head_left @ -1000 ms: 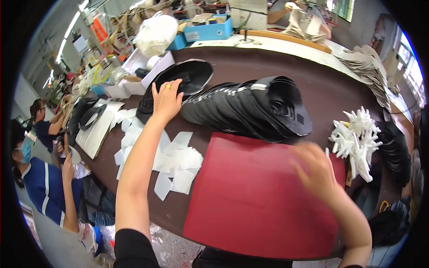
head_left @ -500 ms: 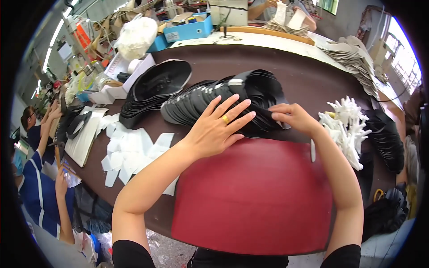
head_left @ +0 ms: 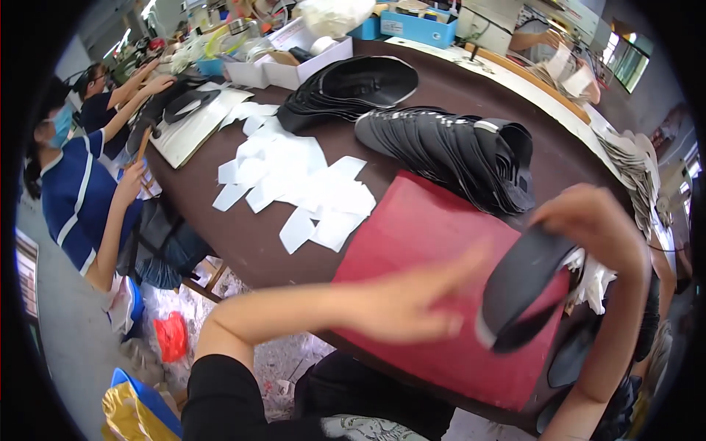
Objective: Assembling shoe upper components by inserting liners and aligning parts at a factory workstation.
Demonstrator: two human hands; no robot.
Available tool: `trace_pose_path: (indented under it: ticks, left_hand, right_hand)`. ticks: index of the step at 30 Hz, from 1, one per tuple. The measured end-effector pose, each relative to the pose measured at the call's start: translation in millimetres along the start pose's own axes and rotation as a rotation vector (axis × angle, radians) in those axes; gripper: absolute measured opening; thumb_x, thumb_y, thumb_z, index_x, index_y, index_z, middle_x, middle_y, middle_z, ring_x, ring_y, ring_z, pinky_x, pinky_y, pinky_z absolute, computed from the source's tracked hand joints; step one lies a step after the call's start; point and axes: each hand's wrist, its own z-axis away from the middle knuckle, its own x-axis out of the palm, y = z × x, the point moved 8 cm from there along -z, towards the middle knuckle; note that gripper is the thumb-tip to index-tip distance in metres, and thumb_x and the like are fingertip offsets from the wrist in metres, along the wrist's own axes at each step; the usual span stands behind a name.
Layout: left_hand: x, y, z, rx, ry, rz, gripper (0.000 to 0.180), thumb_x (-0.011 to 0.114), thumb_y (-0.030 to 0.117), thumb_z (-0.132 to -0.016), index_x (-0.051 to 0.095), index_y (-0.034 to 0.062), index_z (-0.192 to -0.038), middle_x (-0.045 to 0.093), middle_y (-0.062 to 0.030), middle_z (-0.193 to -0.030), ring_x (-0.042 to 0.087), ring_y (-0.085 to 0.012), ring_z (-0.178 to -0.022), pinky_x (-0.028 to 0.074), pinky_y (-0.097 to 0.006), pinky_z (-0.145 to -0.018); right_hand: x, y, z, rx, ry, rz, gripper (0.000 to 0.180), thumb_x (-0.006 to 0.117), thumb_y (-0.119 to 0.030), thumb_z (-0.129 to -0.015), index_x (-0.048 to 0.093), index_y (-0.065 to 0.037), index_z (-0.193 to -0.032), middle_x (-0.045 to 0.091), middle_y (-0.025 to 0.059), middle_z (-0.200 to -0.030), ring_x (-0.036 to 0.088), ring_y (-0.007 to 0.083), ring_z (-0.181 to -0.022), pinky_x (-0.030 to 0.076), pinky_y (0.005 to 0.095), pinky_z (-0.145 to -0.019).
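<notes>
A black shoe upper (head_left: 523, 283), curved and blurred by motion, hangs from my right hand (head_left: 592, 224) above the right part of a dark red mat (head_left: 412, 228). The fingers of that hand are closed on the upper's top end. My left hand (head_left: 415, 301) is smeared by motion over the mat, its fingers stretched out toward the upper with nothing seen in them. Beyond the mat lies a row of overlapping black shoe uppers (head_left: 448, 154). Farther left is a second stack of black pieces (head_left: 353, 84).
Loose white cut pieces (head_left: 283, 169) lie left of the mat. A white bundle (head_left: 594, 287) is partly hidden behind my right forearm. White boxes (head_left: 305, 66) and a blue box (head_left: 419, 29) stand at the back. Co-workers sit at the left, one in a blue top (head_left: 81, 191).
My right hand has left the row of uppers and come nearer and rightward, with one upper in it. My left hand has drawn back from the row over the mat. The view has turned.
</notes>
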Motion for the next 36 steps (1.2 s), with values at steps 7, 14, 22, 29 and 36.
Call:
trace_pose_path:
  ticks: [7, 14, 22, 29, 36]
  left_hand:
    - [-25.7, -32.2, 130.5, -0.303, 0.482, -0.382, 0.03, 0.064, 0.009, -0.088, 0.065, 0.0035, -0.117, 0.065, -0.0113, -0.122, 0.064, -0.0268, -0.105, 0.05, -0.034, -0.09]
    - [-134.8, -89.9, 165.6, -0.448, 0.849, -1.204, 0.031, 0.067, 0.019, -0.085, 0.065, 0.0007, -0.11, 0.06, -0.0166, -0.125, 0.055, -0.0333, -0.115, 0.05, -0.04, -0.091]
    - [-139.4, -104.8, 181.8, -0.534, 0.919, -0.767, 0.045, 0.068, 0.017, -0.083, 0.059, 0.0021, -0.124, 0.053, -0.021, -0.135, 0.047, -0.0438, -0.125, 0.044, -0.045, -0.101]
    - [-177.2, -55.8, 246.4, -0.492, 1.092, -1.59, 0.041, 0.064, 0.004, -0.079, 0.062, 0.0092, -0.12, 0.063, -0.0058, -0.125, 0.06, -0.0274, -0.111, 0.048, -0.039, -0.093]
    - [-152.3, -38.4, 247.7, -0.609, 0.829, -0.813, 0.023, 0.062, 0.002, -0.082, 0.071, 0.0063, -0.103, 0.072, -0.0038, -0.104, 0.068, -0.0229, -0.09, 0.052, -0.031, -0.079]
  right_hand:
    - [132.6, -51.6, -114.5, -0.347, 0.167, -0.068, 0.022, 0.065, -0.006, -0.082, 0.07, -0.002, -0.102, 0.066, 0.0102, -0.097, 0.062, 0.0267, -0.081, 0.049, 0.0345, -0.077]
    - [200.7, -93.1, -222.7, -0.269, 0.216, -0.175, 0.027, 0.067, -0.01, -0.081, 0.07, 0.0, -0.105, 0.072, 0.013, -0.092, 0.066, 0.0272, -0.075, 0.052, 0.0325, -0.07]
    - [225.2, -83.8, -263.6, 0.098, 0.241, -0.326, 0.03, 0.067, -0.01, -0.079, 0.069, 0.001, -0.107, 0.07, 0.0127, -0.087, 0.066, 0.0223, -0.072, 0.052, 0.0291, -0.066]
    - [165.9, -110.5, -255.1, 0.18, 0.081, -1.013, 0.032, 0.065, -0.005, -0.08, 0.067, 0.006, -0.109, 0.064, 0.011, -0.08, 0.061, 0.0146, -0.066, 0.051, 0.0241, -0.063]
    - [177.0, -107.0, -181.7, 0.106, -0.11, -0.232, 0.031, 0.066, -0.009, -0.08, 0.068, 0.0, -0.11, 0.065, 0.0088, -0.084, 0.061, 0.0163, -0.068, 0.051, 0.0287, -0.065]
